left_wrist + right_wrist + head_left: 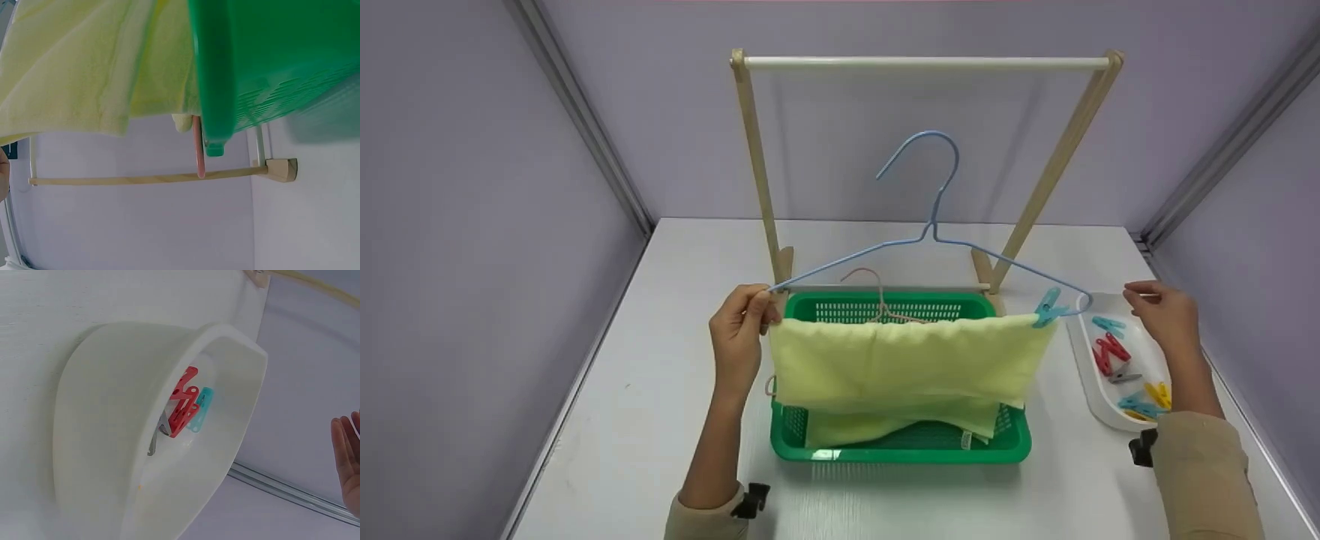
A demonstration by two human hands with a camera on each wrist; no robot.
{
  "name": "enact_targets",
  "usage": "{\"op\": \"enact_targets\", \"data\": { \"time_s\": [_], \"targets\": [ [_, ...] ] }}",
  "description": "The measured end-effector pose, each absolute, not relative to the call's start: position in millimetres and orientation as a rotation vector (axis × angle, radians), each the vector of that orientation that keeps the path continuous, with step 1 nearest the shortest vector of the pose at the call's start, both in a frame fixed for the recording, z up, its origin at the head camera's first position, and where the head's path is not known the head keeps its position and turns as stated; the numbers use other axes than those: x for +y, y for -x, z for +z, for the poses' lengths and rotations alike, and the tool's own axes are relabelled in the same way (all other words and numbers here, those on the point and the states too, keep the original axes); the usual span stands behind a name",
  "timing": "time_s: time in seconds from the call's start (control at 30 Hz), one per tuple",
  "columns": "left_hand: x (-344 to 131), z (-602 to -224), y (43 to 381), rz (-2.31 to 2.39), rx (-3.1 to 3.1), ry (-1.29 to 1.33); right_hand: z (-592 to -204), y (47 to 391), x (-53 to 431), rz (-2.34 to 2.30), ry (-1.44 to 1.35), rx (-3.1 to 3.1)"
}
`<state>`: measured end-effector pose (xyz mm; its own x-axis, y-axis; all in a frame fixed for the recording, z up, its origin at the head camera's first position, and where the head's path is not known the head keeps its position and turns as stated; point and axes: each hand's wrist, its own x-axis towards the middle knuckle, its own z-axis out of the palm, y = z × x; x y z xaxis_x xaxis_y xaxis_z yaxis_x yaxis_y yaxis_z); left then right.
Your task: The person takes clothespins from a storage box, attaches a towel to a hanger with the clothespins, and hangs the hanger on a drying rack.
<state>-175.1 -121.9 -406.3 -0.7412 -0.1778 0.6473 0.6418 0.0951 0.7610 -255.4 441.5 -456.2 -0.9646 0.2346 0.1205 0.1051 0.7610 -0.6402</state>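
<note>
My left hand (739,330) pinches the left end of a blue wire hanger (840,262), its fingertips at the corner of a pale yellow cloth (900,360). The cloth hangs from the hanger's lower bar, in front of and over the basket. At its upper right corner, a turquoise clothespin (1045,309) clips it to the bar. My right hand (1168,319) is off the hanger, to the right of its tip, with nothing showing between its fingers. Below that hand stands a white tray (112,422) with red clothespins (184,405), a turquoise clothespin (202,408) and several others.
A green basket (900,455) contains more yellow cloth (847,429) and a pink hanger (879,289). Behind it rises a wooden rack with a white top rail (922,63). Walls border the white table (660,315) at the back and sides.
</note>
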Motion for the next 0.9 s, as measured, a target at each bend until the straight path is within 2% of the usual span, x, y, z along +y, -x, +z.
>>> {"op": "enact_targets", "data": {
  "time_s": [0.5, 0.9],
  "targets": [
    [-122, -407, 175, -1.704, -1.758, 0.457, -462, 281, 453, 0.994, 0.211, -2.896],
    [-122, -409, 176, -1.718, -1.748, 0.478, -484, 290, 464, 0.999, 0.179, -3.047]
  ]
}}
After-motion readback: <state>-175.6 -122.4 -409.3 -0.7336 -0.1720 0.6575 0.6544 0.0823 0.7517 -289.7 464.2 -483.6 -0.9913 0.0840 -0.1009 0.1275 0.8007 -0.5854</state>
